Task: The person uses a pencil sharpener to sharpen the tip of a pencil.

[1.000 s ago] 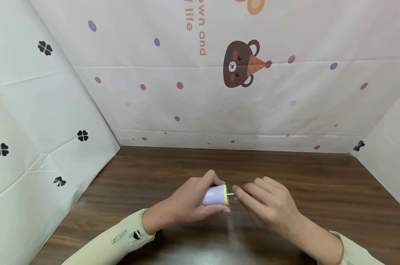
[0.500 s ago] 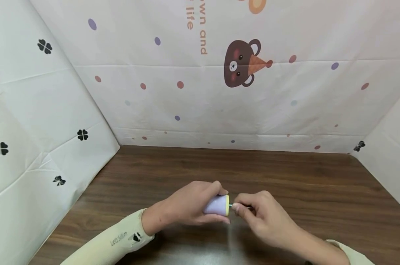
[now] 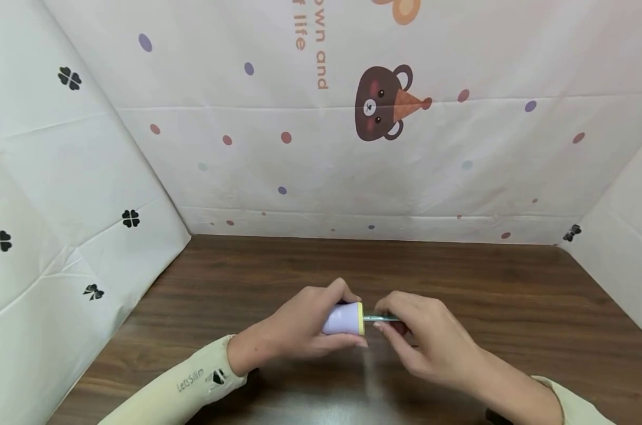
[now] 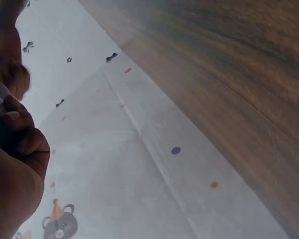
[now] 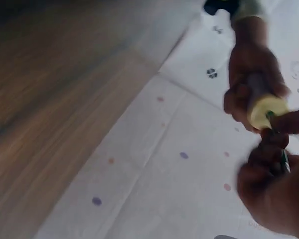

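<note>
A lavender pencil sharpener [image 3: 344, 319] with a yellow end is held in my left hand [image 3: 302, 321], thumb and fingers wrapped round its sides. From the middle of that yellow end sticks a thin green pencil [image 3: 376, 318], level and pointing right. My right hand [image 3: 432, 336] pinches the pencil a short way out from the sharpener. In the right wrist view the yellow face [image 5: 269, 110] shows around the pencil, whose inner tip is hidden inside. The left wrist view catches only part of my left hand [image 4: 15, 184] at its left edge.
Both hands are above a dark wooden table [image 3: 278, 260]. A white printed sheet [image 3: 321, 171] with dots and a bear stands behind it, and similar sheets [image 3: 87, 195] rise at the left and right sides.
My right hand has turned and regrasped, its fingers now farther from the sharpener, so more pencil shows. The hands and sharpener dipped toward me, then came back up slightly.
</note>
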A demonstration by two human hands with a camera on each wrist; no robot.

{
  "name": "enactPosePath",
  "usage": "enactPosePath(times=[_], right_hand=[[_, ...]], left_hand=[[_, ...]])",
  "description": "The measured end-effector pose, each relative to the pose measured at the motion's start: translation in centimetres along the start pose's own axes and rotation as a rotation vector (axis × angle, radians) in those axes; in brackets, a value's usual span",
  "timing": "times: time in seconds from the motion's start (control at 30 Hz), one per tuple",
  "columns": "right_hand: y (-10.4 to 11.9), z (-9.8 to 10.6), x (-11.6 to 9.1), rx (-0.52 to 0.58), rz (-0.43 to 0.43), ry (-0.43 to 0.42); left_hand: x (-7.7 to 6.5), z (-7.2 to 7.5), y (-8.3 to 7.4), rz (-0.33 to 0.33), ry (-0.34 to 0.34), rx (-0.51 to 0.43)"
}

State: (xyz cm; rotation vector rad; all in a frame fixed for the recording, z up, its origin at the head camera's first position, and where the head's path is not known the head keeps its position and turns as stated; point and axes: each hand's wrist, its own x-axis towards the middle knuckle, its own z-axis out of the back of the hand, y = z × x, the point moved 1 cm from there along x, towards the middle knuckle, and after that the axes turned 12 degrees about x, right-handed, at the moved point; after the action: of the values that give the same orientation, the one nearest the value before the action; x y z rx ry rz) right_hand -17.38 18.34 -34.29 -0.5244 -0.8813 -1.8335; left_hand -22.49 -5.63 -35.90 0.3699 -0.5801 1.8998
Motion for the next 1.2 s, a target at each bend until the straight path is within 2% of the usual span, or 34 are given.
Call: enactPosePath(times=[0.1, 0.17, 0.23, 0.3, 0.37, 0.47, 0.53, 0.6, 0.67, 0.73, 0.8, 0.87, 0.9, 0.97, 1.0, 1.07, 1.2], right_hand=[[-0.2, 0.0, 1.1, -0.397, 0.448, -0.130], [-0.4, 0.1, 1.7, -0.543, 0.647, -0.211], [-0.5, 0.0, 2.0, -0.579, 0.745, -0.244], [-0.4, -0.1, 2.0, -0.575, 0.774, -0.260], [-0.4, -0.3, 1.8, -0.556, 0.777, -0.277], [-0.2, -0.8, 1.4, -0.480, 0.686, -0.266], [0.0, -1.1, 0.9, -0.373, 0.538, -0.232], [0.3, -1.3, 0.2, -0.205, 0.306, -0.166], [0.6, -1.3, -0.5, 0.002, 0.023, -0.088], [0.7, -1.2, -1.0, 0.246, -0.280, 0.006], [0.6, -0.8, -1.1, 0.542, -0.566, 0.101], [0.3, -0.5, -1.1, 0.782, -0.774, 0.168], [0.2, -0.3, -1.0, 0.866, -0.845, 0.192], [-0.1, -0.2, -0.9, 0.924, -0.881, 0.221], [-0.1, -0.2, -0.9, 0.884, -0.854, 0.230], [-0.1, -0.1, -0.8, 0.757, -0.784, 0.227], [-0.2, -0.2, -0.9, 0.477, -0.570, 0.134]], left_hand=[[0.0, 0.1, 0.2, 0.064, 0.025, -0.188], [0.0, 0.1, 0.3, 0.095, 0.057, -0.308], [0.1, 0.1, 0.2, 0.115, 0.096, -0.401], [0.1, 0.0, 0.2, 0.118, 0.122, -0.443], [0.2, 0.0, 0.0, 0.104, 0.133, -0.439], [0.3, 0.0, -0.2, 0.076, 0.133, -0.377], [0.3, 0.0, -0.4, 0.068, 0.126, -0.298], [0.3, 0.0, -0.5, 0.041, 0.114, -0.181], [0.2, 0.0, -0.6, -0.025, 0.084, -0.012], [0.2, -0.1, -0.7, -0.144, 0.036, 0.201], [0.2, -0.2, -0.8, -0.287, -0.040, 0.418], [0.2, -0.3, -0.9, -0.390, -0.101, 0.563], [0.2, -0.3, -0.8, -0.421, -0.121, 0.598], [0.2, -0.3, -0.7, -0.431, -0.132, 0.609], [0.1, -0.3, -0.6, -0.410, -0.124, 0.590], [0.0, -0.3, -0.4, -0.342, -0.099, 0.528], [-0.1, -0.2, 0.1, -0.195, -0.043, 0.369]])
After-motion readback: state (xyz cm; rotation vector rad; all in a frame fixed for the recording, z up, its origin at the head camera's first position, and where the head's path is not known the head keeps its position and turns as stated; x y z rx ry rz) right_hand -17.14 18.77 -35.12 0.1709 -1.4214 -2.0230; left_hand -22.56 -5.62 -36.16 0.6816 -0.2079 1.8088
